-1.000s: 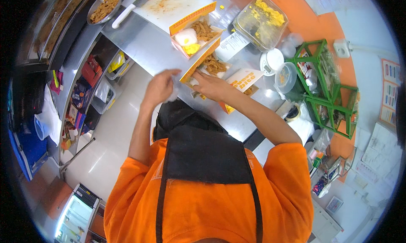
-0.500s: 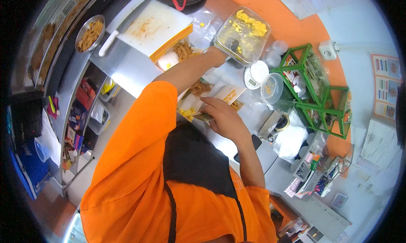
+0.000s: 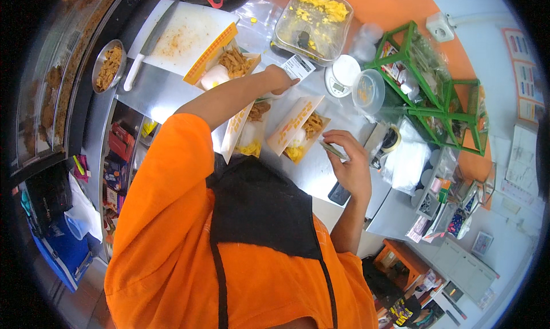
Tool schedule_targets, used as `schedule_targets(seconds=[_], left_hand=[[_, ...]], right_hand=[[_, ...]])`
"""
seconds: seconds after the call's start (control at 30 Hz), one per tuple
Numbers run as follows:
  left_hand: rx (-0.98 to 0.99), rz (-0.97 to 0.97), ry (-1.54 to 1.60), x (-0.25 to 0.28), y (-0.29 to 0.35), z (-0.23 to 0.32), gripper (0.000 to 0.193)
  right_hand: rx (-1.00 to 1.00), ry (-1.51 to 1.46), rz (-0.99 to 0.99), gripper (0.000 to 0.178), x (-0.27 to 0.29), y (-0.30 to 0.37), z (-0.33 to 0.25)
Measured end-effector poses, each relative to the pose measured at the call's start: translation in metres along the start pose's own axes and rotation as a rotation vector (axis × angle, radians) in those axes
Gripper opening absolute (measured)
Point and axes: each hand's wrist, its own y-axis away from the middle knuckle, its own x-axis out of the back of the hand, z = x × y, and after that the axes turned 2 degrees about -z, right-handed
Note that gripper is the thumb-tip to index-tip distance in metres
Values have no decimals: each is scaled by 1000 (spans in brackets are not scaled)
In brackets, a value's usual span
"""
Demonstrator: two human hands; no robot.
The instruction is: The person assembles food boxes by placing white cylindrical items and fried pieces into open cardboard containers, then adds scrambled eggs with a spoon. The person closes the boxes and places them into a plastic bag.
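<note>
My left hand point(image 3: 279, 80) pinches a white printed paper slip point(image 3: 299, 68) above the metal counter. My right hand point(image 3: 350, 160), closed at its fingertips, holds a small flat greenish packet point(image 3: 334, 151); its exact kind is unclear. Between my hands stands an open paper food box point(image 3: 291, 124) with rice, shredded browned meat and yellow egg. Another such box point(image 3: 236, 131) is left of it, partly behind my left forearm. A third open box point(image 3: 201, 58), with rice and browned meat, lies beyond that forearm.
A clear container point(image 3: 312, 28) with yellow egg stands at the back, beside a white scale point(image 3: 344, 77). A knife point(image 3: 150, 45) lies on the cutting board point(image 3: 192, 28). A metal bowl point(image 3: 109, 67) is far left; green racks point(image 3: 424, 91) stand right. A phone point(image 3: 339, 194) lies near the counter's edge.
My left hand has drawn back from the clear egg container and now holds the paper slip. My right hand has moved right, off the food boxes, with the flat packet. The view has shifted.
</note>
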Motion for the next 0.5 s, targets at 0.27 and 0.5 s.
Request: schedule_targets(seconds=[0.27, 0.5], left_hand=[[-47, -49, 66, 5, -2, -9, 96], [-93, 18, 153, -2, -2, -18, 92]], right_hand=[[-259, 131, 170, 24, 8, 17, 19], [-328, -145, 216, 31, 25, 8, 35]])
